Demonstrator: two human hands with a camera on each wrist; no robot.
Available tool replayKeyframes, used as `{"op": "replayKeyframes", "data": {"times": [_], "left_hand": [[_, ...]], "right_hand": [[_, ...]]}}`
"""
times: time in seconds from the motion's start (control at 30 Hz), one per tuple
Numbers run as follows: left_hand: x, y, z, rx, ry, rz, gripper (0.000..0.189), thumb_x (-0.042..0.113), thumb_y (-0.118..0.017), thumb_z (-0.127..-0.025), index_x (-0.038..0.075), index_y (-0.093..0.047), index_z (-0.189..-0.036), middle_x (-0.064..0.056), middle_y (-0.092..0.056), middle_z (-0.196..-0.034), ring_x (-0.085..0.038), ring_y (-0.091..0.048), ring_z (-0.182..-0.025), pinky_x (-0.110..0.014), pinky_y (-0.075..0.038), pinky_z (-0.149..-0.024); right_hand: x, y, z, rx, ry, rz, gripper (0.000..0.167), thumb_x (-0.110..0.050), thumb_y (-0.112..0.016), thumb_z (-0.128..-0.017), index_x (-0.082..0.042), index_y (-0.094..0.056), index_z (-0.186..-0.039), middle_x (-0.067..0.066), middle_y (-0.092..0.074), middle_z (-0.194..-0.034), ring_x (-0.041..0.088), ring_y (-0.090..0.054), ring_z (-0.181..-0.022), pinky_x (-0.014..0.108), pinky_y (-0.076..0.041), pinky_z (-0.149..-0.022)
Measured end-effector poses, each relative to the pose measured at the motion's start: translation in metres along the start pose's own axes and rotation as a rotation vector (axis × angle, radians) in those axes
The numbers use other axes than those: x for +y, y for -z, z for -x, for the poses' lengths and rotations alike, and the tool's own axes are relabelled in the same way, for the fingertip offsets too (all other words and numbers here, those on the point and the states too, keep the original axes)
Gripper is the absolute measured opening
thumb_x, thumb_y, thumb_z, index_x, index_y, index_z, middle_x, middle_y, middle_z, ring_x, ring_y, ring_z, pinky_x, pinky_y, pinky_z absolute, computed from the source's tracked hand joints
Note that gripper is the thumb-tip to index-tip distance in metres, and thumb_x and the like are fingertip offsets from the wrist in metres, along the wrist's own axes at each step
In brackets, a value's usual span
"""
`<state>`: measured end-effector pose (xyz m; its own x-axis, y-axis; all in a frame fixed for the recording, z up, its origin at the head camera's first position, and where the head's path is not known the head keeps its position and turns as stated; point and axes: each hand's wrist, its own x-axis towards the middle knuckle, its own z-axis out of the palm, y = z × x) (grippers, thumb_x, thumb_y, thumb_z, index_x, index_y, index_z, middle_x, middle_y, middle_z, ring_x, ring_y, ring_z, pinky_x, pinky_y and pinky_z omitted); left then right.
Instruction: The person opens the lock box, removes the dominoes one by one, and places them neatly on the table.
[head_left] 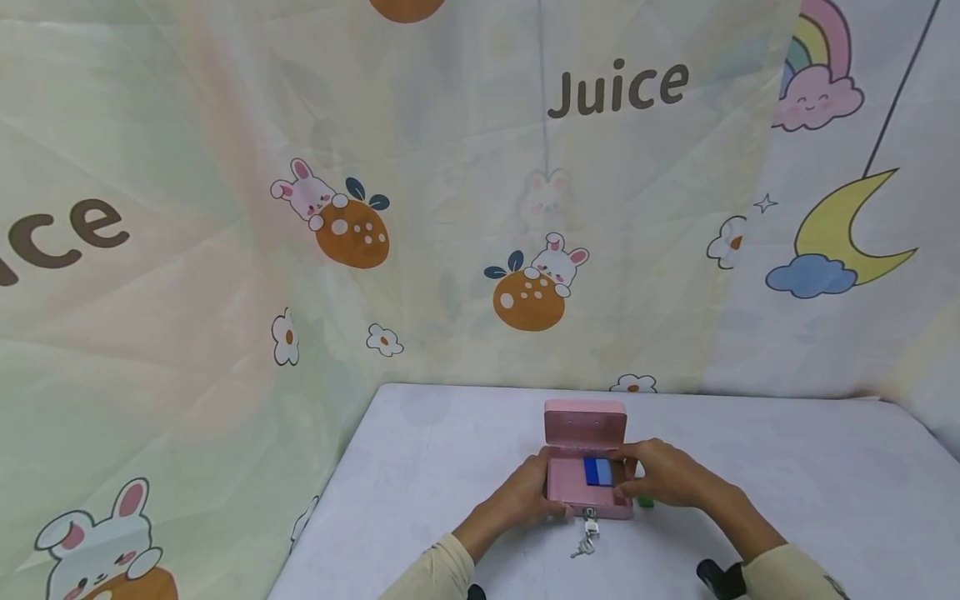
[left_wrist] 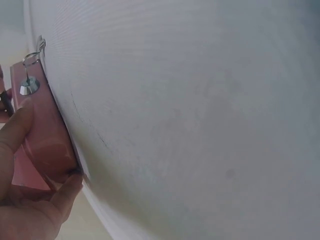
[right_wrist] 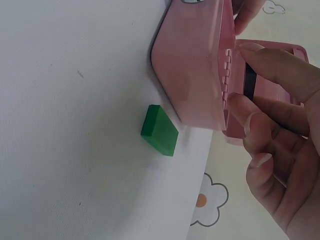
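A small pink metal box [head_left: 564, 479] stands on the white table with its lid [head_left: 585, 427] swung up. Inside it, a dark blue block [head_left: 591, 472] and a light blue block [head_left: 604, 472] lie side by side. My left hand [head_left: 517, 492] grips the box's left end, thumb at the front and fingers toward the back. Between thumb and fingertips my right hand [head_left: 663, 473] pinches a thin dark block [right_wrist: 250, 81] over the box's right end. A green block [right_wrist: 162, 131] lies on the table just right of the box, mostly hidden in the head view.
From the lock [left_wrist: 29, 86] on the box's front hangs a ring with small keys [head_left: 585, 546]. The white table [head_left: 420, 450] reaches back to a printed cloth wall [head_left: 450, 350].
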<state>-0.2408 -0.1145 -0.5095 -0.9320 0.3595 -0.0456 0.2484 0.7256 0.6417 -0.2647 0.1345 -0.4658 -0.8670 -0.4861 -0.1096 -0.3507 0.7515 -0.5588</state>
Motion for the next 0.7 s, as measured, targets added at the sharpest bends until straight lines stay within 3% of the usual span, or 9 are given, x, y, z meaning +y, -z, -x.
{"op": "replayKeyframes", "data": {"times": [0.3, 0.53, 0.7], "left_hand": [[0.001, 0.0, 0.0, 0.007, 0.005, -0.012, 0.092, 0.022, -0.089, -0.076, 0.023, -0.036, -0.151, 0.001, -0.058, -0.136, -0.01, -0.057, -0.121, -0.036, -0.049, -0.108], [0.001, 0.0, 0.0, 0.004, 0.006, -0.005, 0.092, 0.021, -0.089, -0.076, 0.023, -0.036, -0.151, 0.0, -0.057, -0.136, -0.012, -0.057, -0.121, -0.038, -0.048, -0.108], [0.001, 0.0, 0.001, 0.002, 0.014, -0.019, 0.093, 0.023, -0.089, -0.076, 0.024, -0.035, -0.152, 0.001, -0.057, -0.135, -0.012, -0.057, -0.122, -0.038, -0.048, -0.109]], "right_hand": [[0.005, 0.006, 0.007, 0.005, 0.032, 0.026, 0.049, -0.022, -0.085, -0.079, -0.001, -0.07, -0.12, -0.009, -0.06, -0.079, 0.01, -0.051, -0.075, 0.022, -0.041, -0.058], [0.006, 0.007, 0.008, -0.004, -0.059, 0.002, 0.046, -0.021, -0.087, -0.076, -0.005, -0.071, -0.117, -0.008, -0.062, -0.08, 0.014, -0.054, -0.081, 0.023, -0.045, -0.063], [0.011, 0.009, 0.011, -0.003, -0.071, 0.0, 0.047, -0.02, -0.087, -0.076, -0.005, -0.07, -0.117, -0.007, -0.062, -0.081, 0.014, -0.054, -0.079, 0.024, -0.045, -0.062]]}}
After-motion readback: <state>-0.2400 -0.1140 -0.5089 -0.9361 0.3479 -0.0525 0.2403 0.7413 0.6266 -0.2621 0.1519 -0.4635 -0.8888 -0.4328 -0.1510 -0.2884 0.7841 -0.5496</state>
